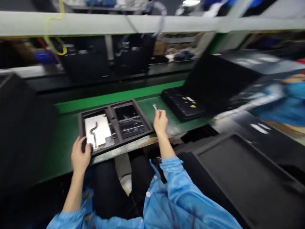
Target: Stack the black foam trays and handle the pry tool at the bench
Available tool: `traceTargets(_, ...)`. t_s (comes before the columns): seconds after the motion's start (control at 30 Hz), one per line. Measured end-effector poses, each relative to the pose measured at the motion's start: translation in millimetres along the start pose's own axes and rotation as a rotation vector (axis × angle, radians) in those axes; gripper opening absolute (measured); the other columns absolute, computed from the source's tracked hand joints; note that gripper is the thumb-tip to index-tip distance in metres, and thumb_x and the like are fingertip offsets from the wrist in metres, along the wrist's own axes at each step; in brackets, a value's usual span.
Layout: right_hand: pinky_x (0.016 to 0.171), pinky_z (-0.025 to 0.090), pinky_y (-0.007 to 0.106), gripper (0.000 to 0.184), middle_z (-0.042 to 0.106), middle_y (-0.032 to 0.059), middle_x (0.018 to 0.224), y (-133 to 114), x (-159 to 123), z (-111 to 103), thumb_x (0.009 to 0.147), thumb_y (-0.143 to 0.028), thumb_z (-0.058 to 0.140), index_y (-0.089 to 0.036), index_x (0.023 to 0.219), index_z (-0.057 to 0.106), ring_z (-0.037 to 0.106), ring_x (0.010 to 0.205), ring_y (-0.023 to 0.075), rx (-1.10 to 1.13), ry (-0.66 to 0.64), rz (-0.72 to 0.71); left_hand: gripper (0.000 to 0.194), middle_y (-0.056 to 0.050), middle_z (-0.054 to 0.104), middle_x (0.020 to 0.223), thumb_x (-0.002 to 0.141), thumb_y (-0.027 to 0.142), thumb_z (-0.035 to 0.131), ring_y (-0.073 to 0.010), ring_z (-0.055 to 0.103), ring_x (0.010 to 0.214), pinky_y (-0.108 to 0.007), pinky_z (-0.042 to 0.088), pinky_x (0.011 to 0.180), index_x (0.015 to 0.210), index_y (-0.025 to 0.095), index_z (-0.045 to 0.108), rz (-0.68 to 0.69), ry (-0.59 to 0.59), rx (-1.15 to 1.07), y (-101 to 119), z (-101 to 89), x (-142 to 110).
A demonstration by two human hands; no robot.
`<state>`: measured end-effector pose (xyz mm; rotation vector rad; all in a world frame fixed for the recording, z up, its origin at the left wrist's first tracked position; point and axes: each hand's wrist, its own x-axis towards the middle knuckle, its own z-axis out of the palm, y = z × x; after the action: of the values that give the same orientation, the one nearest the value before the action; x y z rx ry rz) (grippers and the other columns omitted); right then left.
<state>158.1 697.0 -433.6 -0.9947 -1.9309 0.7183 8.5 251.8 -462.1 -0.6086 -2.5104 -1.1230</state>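
A black two-compartment tray [116,125] lies on the green bench in front of me. Its left compartment holds a flat part with a white face [101,127] and a dark curved cable across it. In the right compartment lies a glossy black panel [130,119]. My left hand [80,156] is closed on the tray's near left corner, thumb and fingers about its edge. Just right of the tray, my right hand [160,122] is raised in a pinch. A small silvery piece [154,107] sticks up from its fingertips; blur hides its exact kind.
A black block [182,103] with yellow and white labels sits on the bench at right. Another black tray [247,178] lies lower right. Tall black foam pieces [21,133] stand at left. A co-worker's blue sleeve [281,105] shows at far right. A yellow cord [47,35] hangs above.
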Motion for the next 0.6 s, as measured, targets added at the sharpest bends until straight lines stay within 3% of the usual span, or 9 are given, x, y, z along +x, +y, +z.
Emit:
traceTargets(0.17, 0.07, 0.045, 0.03, 0.04, 0.069, 0.002, 0.087, -39.6, -24.5, 0.7, 0.107, -0.057, 0.059, -0.02, 0.114, 0.073, 0.058, 0.071, 0.0162, 0.282, -0.201, -0.115, 0.045, -0.016, 0.063, 0.16, 0.104, 0.042, 0.058, -0.0323, 0.059, 0.151, -0.051, 0.046, 0.131, 0.142, 0.022, 0.071, -0.033, 0.008, 0.033, -5.8, 0.0, -1.9)
traceTargets(0.27, 0.059, 0.043, 0.027, 0.044, 0.068, 0.0017, 0.089, -67.2, -31.4, 5.4, 0.101, -0.06, 0.068, -0.02, 0.117, 0.077, 0.054, 0.065, 0.0128, 0.545, -0.377, 0.0, 0.044, -0.016, 0.064, 0.16, 0.105, 0.04, 0.057, -0.0316, 0.059, 0.152, -0.05, 0.046, 0.13, 0.142, 0.021, 0.071, -0.031, 0.012, 0.029, -1.8, -0.8, -5.3)
traceTargets(0.33, 0.06, 0.048, 0.026, 0.046, 0.071, 0.0042, 0.097, -79.3, -32.7, 8.9, 0.097, -0.063, 0.072, -0.021, 0.114, 0.08, 0.059, 0.071, 0.013, 0.702, -0.444, 0.07, 0.043, -0.016, 0.064, 0.16, 0.105, 0.039, 0.056, -0.0314, 0.059, 0.151, -0.05, 0.046, 0.13, 0.142, 0.02, 0.071, -0.029, 0.019, 0.026, -0.9, -1.5, -7.3)
traceTargets(0.43, 0.067, 0.054, 0.028, 0.044, 0.074, 0.0044, 0.099, -86.0, -31.0, 12.0, 0.092, -0.062, 0.079, -0.021, 0.106, 0.083, 0.061, 0.076, 0.0136, 0.708, -0.413, 0.051, 0.043, -0.016, 0.064, 0.159, 0.105, 0.039, 0.056, -0.0308, 0.06, 0.15, -0.049, 0.047, 0.129, 0.141, 0.021, 0.072, -0.027, 0.021, 0.03, -1.1, -2.1, -8.5)
traceTargets(0.5, 0.063, 0.051, 0.027, 0.043, 0.069, 0.0005, 0.081, -84.3, -25.8, 14.5, 0.091, -0.062, 0.081, -0.02, 0.101, 0.082, 0.056, 0.067, 0.0123, 0.681, -0.383, 0.055, 0.043, -0.015, 0.064, 0.16, 0.105, 0.039, 0.056, -0.0302, 0.061, 0.15, -0.049, 0.047, 0.128, 0.141, 0.021, 0.072, -0.031, 0.018, 0.036, -1.9, -1.8, -7.6)
traceTargets(0.6, 0.057, 0.049, 0.027, 0.037, 0.055, -0.0059, 0.062, -74.0, -9.5, 20.2, 0.09, -0.056, 0.083, -0.022, 0.087, 0.069, 0.051, 0.056, 0.0116, 0.78, -0.302, 0.178, 0.043, -0.016, 0.064, 0.161, 0.105, 0.039, 0.055, -0.0303, 0.061, 0.149, -0.049, 0.048, 0.128, 0.141, 0.02, 0.072, -0.041, 0.018, 0.038, -3.7, 0.2, -4.6)
